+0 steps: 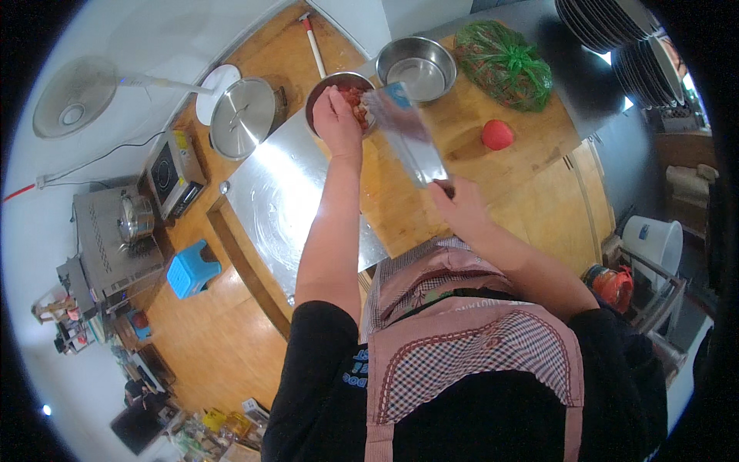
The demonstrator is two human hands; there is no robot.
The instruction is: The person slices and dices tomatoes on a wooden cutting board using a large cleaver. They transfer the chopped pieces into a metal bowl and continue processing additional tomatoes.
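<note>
My left hand point(338, 124) reaches over a metal bowl point(310, 108) that has chopped red pieces point(358, 104) in it; the fingertips point down at its inside, and whether they pinch anything is hidden. In my right hand point(459, 205) is the handle of a cleaver point(407, 136). Its wide, slightly blurred blade points away from me, with the far end at the bowl's right rim. A round red tomato point(497, 134) lies on the wooden cutting board point(519, 164), to the right of the blade.
Beyond the board's far edge stand a steel basin point(417, 69) and a tied green plastic bag point(508, 66). A lidded pot point(242, 118) and an induction cooker point(173, 173) are at left. The steel sheet point(277, 196) adjoins the board. Stacked plates point(646, 72) stand far right.
</note>
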